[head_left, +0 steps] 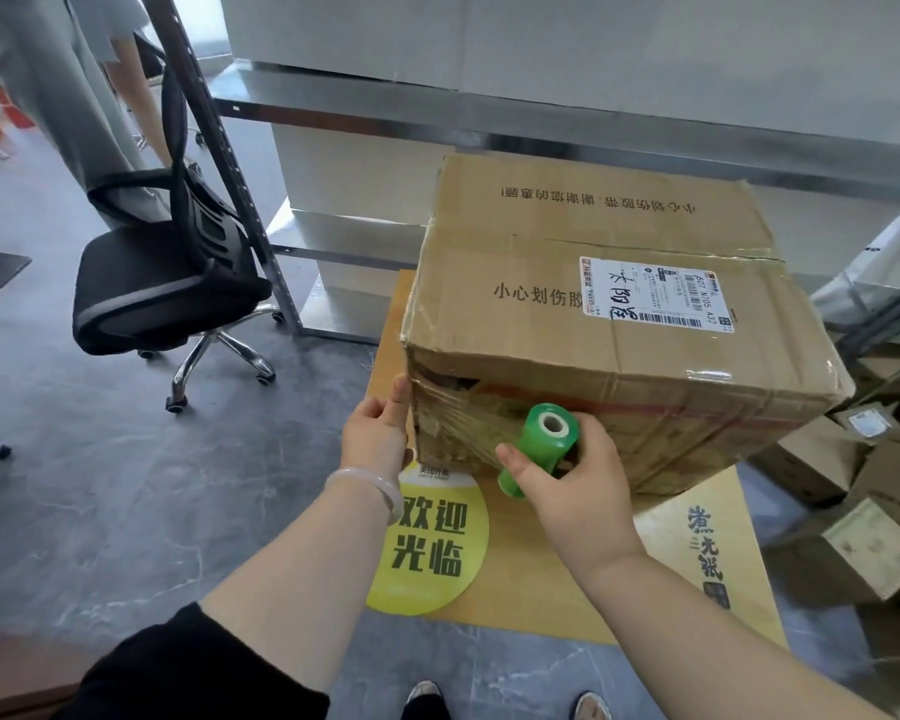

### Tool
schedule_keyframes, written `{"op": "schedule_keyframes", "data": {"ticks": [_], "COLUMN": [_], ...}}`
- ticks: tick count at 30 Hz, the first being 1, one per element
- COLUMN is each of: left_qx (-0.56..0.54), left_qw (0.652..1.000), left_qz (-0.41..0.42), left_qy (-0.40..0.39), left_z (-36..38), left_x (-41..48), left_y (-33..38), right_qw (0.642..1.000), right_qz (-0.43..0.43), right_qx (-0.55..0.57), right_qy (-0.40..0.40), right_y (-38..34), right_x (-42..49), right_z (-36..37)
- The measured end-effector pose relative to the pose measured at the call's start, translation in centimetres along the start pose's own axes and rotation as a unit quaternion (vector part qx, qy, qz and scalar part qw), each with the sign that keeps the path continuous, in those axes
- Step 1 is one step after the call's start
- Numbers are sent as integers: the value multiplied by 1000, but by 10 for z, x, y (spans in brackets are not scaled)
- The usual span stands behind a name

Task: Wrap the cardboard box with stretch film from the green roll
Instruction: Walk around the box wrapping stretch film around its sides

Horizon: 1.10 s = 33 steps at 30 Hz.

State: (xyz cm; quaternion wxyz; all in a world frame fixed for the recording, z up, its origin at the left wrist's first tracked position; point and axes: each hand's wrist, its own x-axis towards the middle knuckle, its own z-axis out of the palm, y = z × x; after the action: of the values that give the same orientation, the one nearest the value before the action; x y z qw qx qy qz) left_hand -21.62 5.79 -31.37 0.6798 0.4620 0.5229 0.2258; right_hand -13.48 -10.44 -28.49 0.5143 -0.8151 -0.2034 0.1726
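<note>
The small green plastic-cored roll of clear stretch film point(539, 446) looks light and rigid, best held around its middle so it can turn as film pays out; the film itself is thin, clingy and likely to tear or bunch if pulled unevenly. The right hand point(575, 488) is wrapped around the roll, which stands tilted just in front of the near face of the big brown cardboard box with a white shipping label point(619, 324). A stretched sheet of film runs from the roll leftward across that face to the corner, where the left hand point(378, 433) lies open and flat, fingers pressing the film against the box edge. The box, probably bulky and fairly stiff, sits on a low wooden bench point(541, 579) just beyond both hands.
</note>
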Motion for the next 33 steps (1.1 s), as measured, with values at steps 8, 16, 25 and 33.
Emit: {"op": "schedule_keyframes", "data": {"ticks": [8, 16, 25, 33], "left_qx": [-119, 46, 125, 80], "left_qw": [992, 988, 986, 991], "left_qz": [2, 130, 105, 101], "left_qy": [45, -65, -36, 44], "left_z": [10, 43, 76, 91], "left_x": [-20, -87, -85, -93], "left_y": [1, -15, -10, -10], "right_qw": [1000, 1000, 997, 971], "right_qz": [-2, -14, -21, -86], "right_qx": [-4, -25, -29, -6], "right_qy": [0, -8, -75, -222], "right_y": [2, 3, -4, 12], "right_x": [2, 4, 5, 15], "right_z": [1, -3, -25, -65]}}
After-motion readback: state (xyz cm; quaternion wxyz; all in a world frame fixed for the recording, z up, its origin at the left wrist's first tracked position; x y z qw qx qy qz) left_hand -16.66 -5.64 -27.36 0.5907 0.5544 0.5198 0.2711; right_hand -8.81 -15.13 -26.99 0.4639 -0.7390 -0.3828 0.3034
